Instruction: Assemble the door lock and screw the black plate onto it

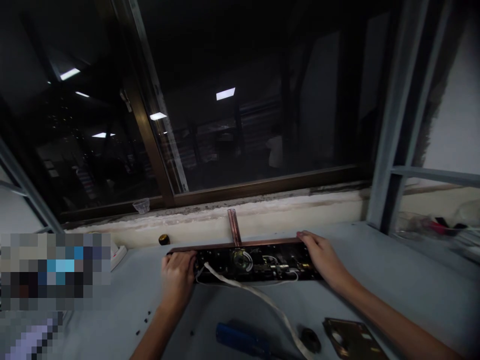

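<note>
A long, narrow open housing (258, 275) with a copper-coloured rim lies on the grey table. Black parts, a round disc and thin wires show inside it. From its far side sticks a copper-coloured tube (233, 226). My left hand (177, 272) has its fingers curled over the left end of the housing. At the opposite end, my right hand (320, 257) grips the corner, thumb and fingers round the edge. A thick white cable (255, 291) comes out near the left end and runs toward me across the table.
A blue-handled tool (240, 340), probably a screwdriver, lies in front. Beside it are a dark ring (310, 341) and a brownish flat plate (354, 340). Several small dark screws (146, 320) are scattered left. A dark brass-coloured cap (164, 239) stands behind; metal uprights (390, 125) flank the window.
</note>
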The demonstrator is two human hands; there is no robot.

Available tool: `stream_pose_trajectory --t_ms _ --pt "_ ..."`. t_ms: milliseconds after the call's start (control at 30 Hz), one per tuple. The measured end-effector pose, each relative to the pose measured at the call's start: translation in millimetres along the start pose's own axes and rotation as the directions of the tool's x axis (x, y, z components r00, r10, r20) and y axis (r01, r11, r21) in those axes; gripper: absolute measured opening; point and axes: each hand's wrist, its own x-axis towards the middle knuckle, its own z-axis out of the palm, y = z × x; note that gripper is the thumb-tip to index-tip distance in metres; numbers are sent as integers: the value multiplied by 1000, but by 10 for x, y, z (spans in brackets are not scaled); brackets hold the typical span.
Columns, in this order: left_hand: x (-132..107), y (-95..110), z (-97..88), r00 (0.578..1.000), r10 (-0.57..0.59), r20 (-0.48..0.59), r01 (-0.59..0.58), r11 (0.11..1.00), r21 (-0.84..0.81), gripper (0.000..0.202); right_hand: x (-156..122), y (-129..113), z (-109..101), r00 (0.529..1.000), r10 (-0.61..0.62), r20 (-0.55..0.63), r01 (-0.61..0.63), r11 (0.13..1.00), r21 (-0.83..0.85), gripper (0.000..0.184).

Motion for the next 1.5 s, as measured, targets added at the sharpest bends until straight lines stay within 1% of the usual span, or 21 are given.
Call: stream_pose_trajectory --t_ms 133,267,367,500,567,667,1000,1133,1233,1267,1300,1333,1367,1400,1433,1467,1500 --pt "10 -12 -57 990 138 1 -137 982 126 19 0 2 1 1000 4 0 -4 1000 -4 26" --pt "52 -66 -109 978 208 -19 -199 957 213 19 1 5 1 1000 6 3 -6 1000 -9 26" --pt "86 -129 -100 964 264 -35 -254 951 177 17 2 9 -1 1000 -1 2 1 1000 -9 27" --pt "85 -211 -36 946 322 -26 -320 945 67 19 7 11 -3 1000 0 0 0 1000 -8 26" --pt "76 -226 -14 944 329 -31 -329 944 23 20 9 8 -2 1000 3 5 -3 1000 -7 26" --pt "69 -212 -8 948 315 -47 -315 949 -2 21 9 -3 0 1000 7 15 -7 1000 -5 27" --pt "33 -159 7 974 226 12 -226 974 31 20 -1 -43 -20 999 41 11 -41 999 -20 26" --pt "34 -145 18 987 162 12 -162 987 -15 19 -12 -50 -13 999 42 16 -42 999 -17 26" --pt "65 -207 -27 989 132 62 -122 981 -149 19 -17 -53 -8 998 52 19 -52 999 -14 27" --pt "75 -249 -59 989 114 89 -93 972 -217 20 -19 -58 -18 998 56 26 -55 998 -13 28" --pt "81 -300 -98 990 76 115 -39 956 -290 20 -24 -66 -36 997 60 41 -59 998 -10 29" --pt "81 -358 -140 990 8 141 44 931 -362 21 -30 -79 -66 996 65 67 -65 998 1 30" --pt "71 -423 -180 981 -84 174 153 889 -432 25 -40 -95 -107 992 74 106 -76 997 16 31" --pt "50 -490 -214 958 -187 218 274 821 -500 31 -51 -115 -158 982 89 165 -96 995 35 32" --pt "19 -556 -237 919 -278 278 391 727 -564 40 -64 -135 -216 965 110 239 -126 990 55 32" --pt "-20 -618 -249 874 -332 356 486 613 -623 49 -77 -155 -276 939 134 318 -165 984 74 32" --pt "-63 -672 -249 827 -347 441 561 492 -666 57 -89 -171 -333 906 157 392 -208 974 90 32"
